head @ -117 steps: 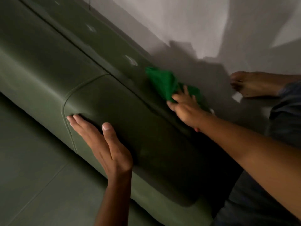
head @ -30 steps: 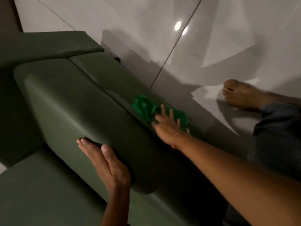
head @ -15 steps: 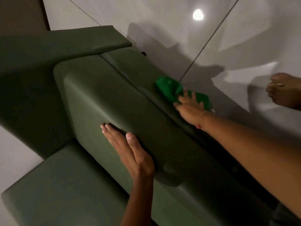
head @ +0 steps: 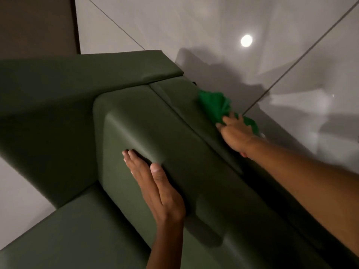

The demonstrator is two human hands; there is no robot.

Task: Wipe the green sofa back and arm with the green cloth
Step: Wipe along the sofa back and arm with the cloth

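Observation:
The dark green sofa back [head: 174, 136] runs diagonally from the upper middle to the lower right. Its arm [head: 81, 74] crosses the upper left and meets the back at a corner. A bright green cloth [head: 215, 104] lies crumpled on the rear top strip of the back, close to that corner. My right hand [head: 236, 132] presses flat on the cloth's near end, fingers spread over it. My left hand [head: 153, 183] rests flat against the front face of the back cushion, fingers together, holding nothing.
The seat cushion [head: 73, 233] fills the lower left. Behind the sofa lies a glossy pale tiled floor [head: 252, 22] with dark grout lines, a lamp reflection and shadows. A brown panel [head: 37, 24] stands at the top left.
My right hand has slid the cloth along the top of the back toward the corner with the arm. My left hand stays pressed on the back cushion. The foot seen earlier is out of view.

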